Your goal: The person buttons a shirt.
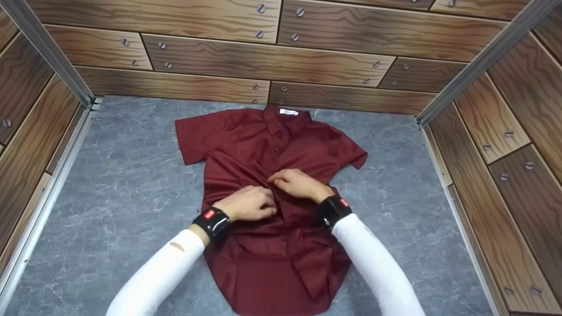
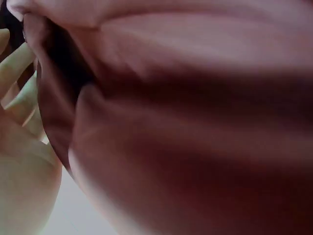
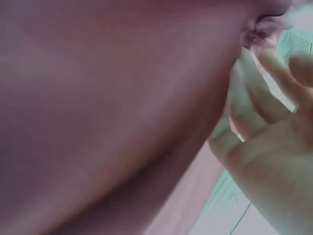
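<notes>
Wears white sleeves (image 1: 149, 281) and black wristbands (image 1: 211, 222) nearest the camera. Pinches the front of a dark red shirt (image 1: 281, 281) with the right hand (image 1: 300, 184); grips its edge slightly lower with curled fingers (image 1: 264, 193) of the left hand (image 1: 246, 203). Has the shirt spread on a grey marbled surface (image 1: 131, 175), collar (image 1: 302, 123) toward the wood-patterned wall (image 1: 219, 52).

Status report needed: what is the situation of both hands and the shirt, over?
Left hand and right hand: grip on the red shirt, at front. Shirt face up, collar at far end. No obstruction visible at the hands.
</notes>
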Motion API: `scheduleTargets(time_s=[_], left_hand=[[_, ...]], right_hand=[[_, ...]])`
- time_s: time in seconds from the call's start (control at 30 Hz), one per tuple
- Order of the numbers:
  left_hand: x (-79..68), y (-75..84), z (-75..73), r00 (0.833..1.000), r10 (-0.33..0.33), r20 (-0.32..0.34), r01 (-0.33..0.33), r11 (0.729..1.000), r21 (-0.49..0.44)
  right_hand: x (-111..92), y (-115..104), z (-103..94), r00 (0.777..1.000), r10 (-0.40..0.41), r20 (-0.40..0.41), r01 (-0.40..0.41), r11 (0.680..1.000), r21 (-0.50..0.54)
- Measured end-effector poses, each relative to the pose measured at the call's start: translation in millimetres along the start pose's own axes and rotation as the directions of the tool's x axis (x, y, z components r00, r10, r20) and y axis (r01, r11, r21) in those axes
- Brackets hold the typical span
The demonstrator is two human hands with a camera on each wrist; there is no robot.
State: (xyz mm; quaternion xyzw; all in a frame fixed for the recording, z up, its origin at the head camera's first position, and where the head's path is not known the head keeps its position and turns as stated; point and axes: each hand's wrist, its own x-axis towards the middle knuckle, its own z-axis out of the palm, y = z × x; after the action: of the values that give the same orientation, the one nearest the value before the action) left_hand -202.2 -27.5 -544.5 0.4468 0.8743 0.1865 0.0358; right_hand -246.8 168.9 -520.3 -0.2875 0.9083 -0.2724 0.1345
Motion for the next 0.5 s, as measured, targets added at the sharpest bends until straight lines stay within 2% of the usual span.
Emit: scheduleTargets(time_s=[0.03, 0.1, 0.17, 0.23, 0.27, 0.3, 0.4, 0.43, 0.5], left_hand=[[0.3, -2.7, -1.8, 0.999, -0.017, -0.046, 0.016, 1.000, -0.016], [4.1, -9.0, -5.4, 0.984, -0.053, -0.170, 0.049, 0.998, -0.029], [11.1, -14.5, -8.8, 0.957, -0.100, -0.274, 0.096, 0.995, -0.027], [19.8, -18.4, -10.6, 0.941, -0.134, -0.311, 0.133, 0.991, -0.024], [23.8, -19.8, -10.3, 0.941, -0.148, -0.303, 0.148, 0.989, -0.023], [27.4, -20.5, -9.6, 0.948, -0.161, -0.275, 0.161, 0.987, -0.022], [33.8, -19.4, -3.7, 0.979, -0.174, -0.111, 0.175, 0.985, 0.004], [34.6, -18.0, -1.3, 0.984, -0.171, -0.048, 0.172, 0.985, 0.022], [34.5, -13.4, 2.6, 0.984, -0.158, 0.080, 0.154, 0.987, 0.055]], right_hand=[[-3.2, 3.3, -2.7, 1.000, 0.010, 0.002, -0.010, 1.000, -0.010], [-9.7, 12.0, -11.7, 0.993, 0.068, -0.101, -0.073, 0.997, -0.041], [-16.9, 23.6, -22.1, 0.957, 0.147, -0.251, -0.173, 0.981, -0.085], [-24.5, 36.4, -30.0, 0.905, 0.228, -0.359, -0.298, 0.942, -0.153], [-28.9, 42.7, -32.1, 0.886, 0.275, -0.374, -0.362, 0.914, -0.186], [-33.3, 48.8, -33.0, 0.876, 0.321, -0.361, -0.415, 0.882, -0.224], [-45.9, 64.8, -29.7, 0.863, 0.456, -0.217, -0.504, 0.808, -0.304], [-49.2, 69.4, -28.3, 0.855, 0.493, -0.163, -0.519, 0.795, -0.315], [-53.3, 78.0, -26.7, 0.846, 0.527, -0.081, -0.524, 0.793, -0.310]])
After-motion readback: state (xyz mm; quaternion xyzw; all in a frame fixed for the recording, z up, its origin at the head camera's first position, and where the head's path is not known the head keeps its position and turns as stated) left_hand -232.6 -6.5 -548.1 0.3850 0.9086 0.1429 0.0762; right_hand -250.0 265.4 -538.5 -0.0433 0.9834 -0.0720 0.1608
